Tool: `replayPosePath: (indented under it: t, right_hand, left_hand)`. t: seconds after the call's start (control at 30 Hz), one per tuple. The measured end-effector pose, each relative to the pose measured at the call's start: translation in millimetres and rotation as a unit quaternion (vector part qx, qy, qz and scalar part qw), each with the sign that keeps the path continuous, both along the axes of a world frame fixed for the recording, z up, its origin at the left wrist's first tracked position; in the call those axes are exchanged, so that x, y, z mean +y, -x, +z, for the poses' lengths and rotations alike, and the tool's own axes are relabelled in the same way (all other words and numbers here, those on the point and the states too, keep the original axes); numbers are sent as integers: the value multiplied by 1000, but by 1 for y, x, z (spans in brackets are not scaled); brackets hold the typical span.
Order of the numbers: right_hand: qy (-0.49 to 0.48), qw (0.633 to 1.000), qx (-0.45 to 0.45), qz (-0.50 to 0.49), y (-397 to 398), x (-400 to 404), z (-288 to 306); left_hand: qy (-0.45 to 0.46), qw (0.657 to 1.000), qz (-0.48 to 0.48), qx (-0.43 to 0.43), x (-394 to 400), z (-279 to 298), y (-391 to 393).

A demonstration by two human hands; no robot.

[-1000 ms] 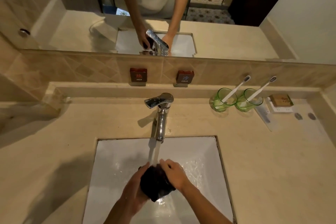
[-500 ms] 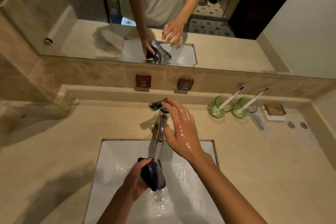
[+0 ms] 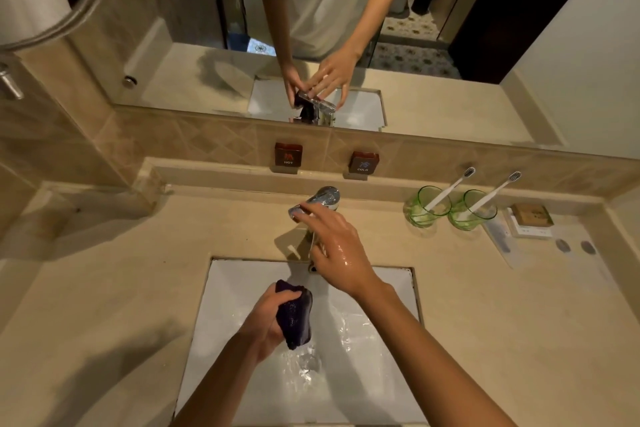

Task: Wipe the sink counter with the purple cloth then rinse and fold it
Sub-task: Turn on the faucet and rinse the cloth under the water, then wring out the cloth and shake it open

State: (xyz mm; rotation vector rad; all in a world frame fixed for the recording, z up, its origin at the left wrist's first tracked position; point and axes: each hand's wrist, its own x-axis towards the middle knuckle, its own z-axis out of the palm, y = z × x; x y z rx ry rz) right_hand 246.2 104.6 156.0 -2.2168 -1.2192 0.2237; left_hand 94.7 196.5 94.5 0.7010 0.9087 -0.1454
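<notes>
right hand [image 3: 332, 246] moved onto faucet lever [image 3: 313, 203] | glasses [image 3: 429, 206] near

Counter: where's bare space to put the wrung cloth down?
Widest bare stretch: the counter left of the sink, out to the wall. Another in front and right of the basin, below the green cups. Crowded: back right corner, with cups, toothbrushes and a small box; the faucet under the right hand.

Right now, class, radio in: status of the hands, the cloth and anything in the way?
Left hand grips wadded purple cloth over sink. Right hand open, fingers on faucet handle. Nothing in the way.
</notes>
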Motion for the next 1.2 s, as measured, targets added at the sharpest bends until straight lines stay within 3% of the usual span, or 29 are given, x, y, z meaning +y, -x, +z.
replayPosePath:
  t: [0.1, 0.2, 0.37, 0.47, 0.6, 0.73, 0.97, 1.1, 1.2]
  right_hand:
    - [-81, 994, 63, -46, 5, -15, 0]
    - [-145, 964, 149, -164, 19, -39, -6]
    - [-75, 856, 403, -315, 47, -70, -35]
    - [-29, 776, 550, -307, 68, -74, -52]
    - [-91, 677, 685, -252, 93, -64, -46]
    - [-173, 671, 676, -250, 97, -55, -26]
    - [-211, 680, 656, -250, 87, -65, -4]
    - [-268, 656, 674, -210, 88, -67, 10]
    - [-263, 693, 643, -194, 88, -64, 25]
  left_hand:
    - [-60, 998, -34, -4, 6, 18, 0]
    - [-112, 990, -78, -45, 14, 39, 2]
    - [-59, 990, -58, -115, 26, 60, 9]
    - [13, 987, -29, -157, 28, 69, 16]
    - [51, 982, -12, -180, 23, 75, 24]
    - [21, 981, -19, -192, 18, 72, 35]
    - [-70, 983, -42, -164, 21, 64, 58]
    - [-148, 972, -118, -138, 22, 68, 64]
    - [-261, 934, -232, -73, 19, 78, 61]
